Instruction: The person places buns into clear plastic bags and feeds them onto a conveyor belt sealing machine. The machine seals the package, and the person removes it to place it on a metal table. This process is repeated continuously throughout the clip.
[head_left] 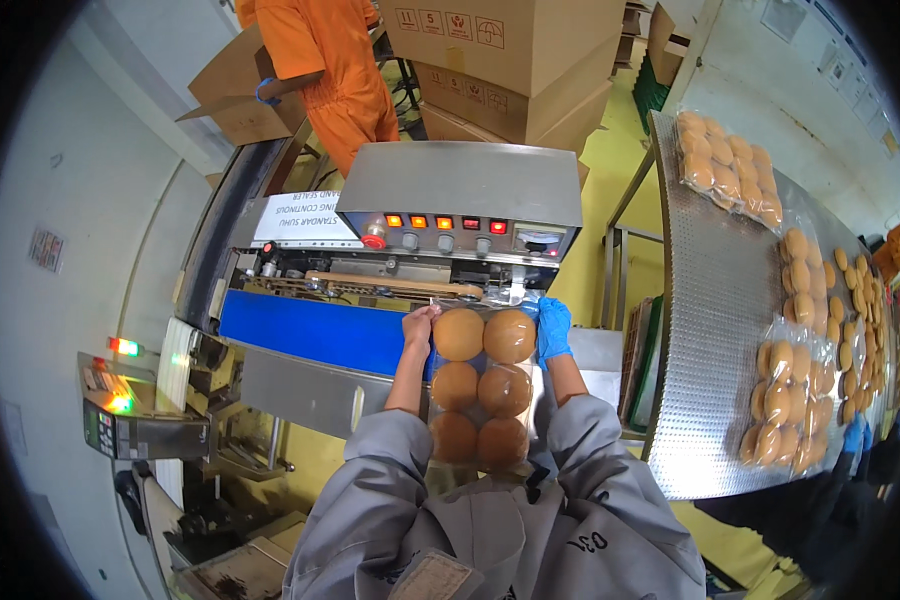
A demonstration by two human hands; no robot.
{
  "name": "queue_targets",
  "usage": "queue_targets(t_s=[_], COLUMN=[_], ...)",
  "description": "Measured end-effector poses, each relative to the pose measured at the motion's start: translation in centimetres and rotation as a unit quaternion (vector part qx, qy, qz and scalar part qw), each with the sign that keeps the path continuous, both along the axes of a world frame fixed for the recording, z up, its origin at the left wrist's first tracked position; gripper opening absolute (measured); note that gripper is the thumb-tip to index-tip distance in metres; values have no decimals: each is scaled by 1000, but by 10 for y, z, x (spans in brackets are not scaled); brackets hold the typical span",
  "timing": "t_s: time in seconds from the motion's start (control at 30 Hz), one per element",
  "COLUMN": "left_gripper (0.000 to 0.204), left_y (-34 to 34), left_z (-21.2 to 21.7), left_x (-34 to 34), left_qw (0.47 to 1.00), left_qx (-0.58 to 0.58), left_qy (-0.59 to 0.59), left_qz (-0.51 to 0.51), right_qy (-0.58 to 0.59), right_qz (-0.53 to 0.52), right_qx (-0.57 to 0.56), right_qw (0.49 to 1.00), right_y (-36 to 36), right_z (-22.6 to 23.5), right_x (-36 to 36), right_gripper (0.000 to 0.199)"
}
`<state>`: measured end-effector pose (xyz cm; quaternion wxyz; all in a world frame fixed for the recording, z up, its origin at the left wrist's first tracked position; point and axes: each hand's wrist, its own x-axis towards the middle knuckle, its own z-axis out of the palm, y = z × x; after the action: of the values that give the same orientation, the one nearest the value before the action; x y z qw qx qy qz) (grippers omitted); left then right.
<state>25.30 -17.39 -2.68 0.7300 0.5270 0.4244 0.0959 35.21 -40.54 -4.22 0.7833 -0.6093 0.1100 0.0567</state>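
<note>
I hold a clear plastic bag of round brown buns (482, 388), packed in two rows, upright in front of me. My left hand (419, 327), bare, grips the bag's upper left edge. My right hand (552, 326), in a blue glove, grips its upper right edge. The bag's open top sits at the slot of a grey band sealing machine (460, 200), over the machine's blue conveyor belt (310, 335).
A perforated metal table (715, 330) on my right carries several filled bun bags (730, 170). A person in orange (335, 70) stands behind the sealer beside stacked cardboard boxes (510, 60). A small control unit with lit lamps (120, 410) stands at the left.
</note>
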Motion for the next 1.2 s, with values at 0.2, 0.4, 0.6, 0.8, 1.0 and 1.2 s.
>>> queue_targets(t_s=[0.2,0.4,0.6,0.8,1.0,1.2], left_gripper=[23,53,55,55,56,50], left_y=[48,47,79,113,149,183], left_z=[-11,14,31,53,43,56], left_x=[-32,-134,-185,-210,-227,-240], left_qw=[998,981,972,980,988,990], left_qx=[40,99,74,-40,-27,-9], left_qy=[-34,-45,-54,-25,-27,-55], left_qz=[-35,-160,-215,-191,-147,-132], right_qy=[17,61,67,162,159,159], right_qz=[-28,61,98,179,210,221], right_qx=[51,-280,-60,30,79,73], right_qw=[998,956,991,970,961,959], right_y=[25,47,110,141,180,222], right_z=[30,38,40,46,47,39], right_x=[-38,-179,-243,-251,-264,-272], right_gripper=[15,55,48,40,37,36])
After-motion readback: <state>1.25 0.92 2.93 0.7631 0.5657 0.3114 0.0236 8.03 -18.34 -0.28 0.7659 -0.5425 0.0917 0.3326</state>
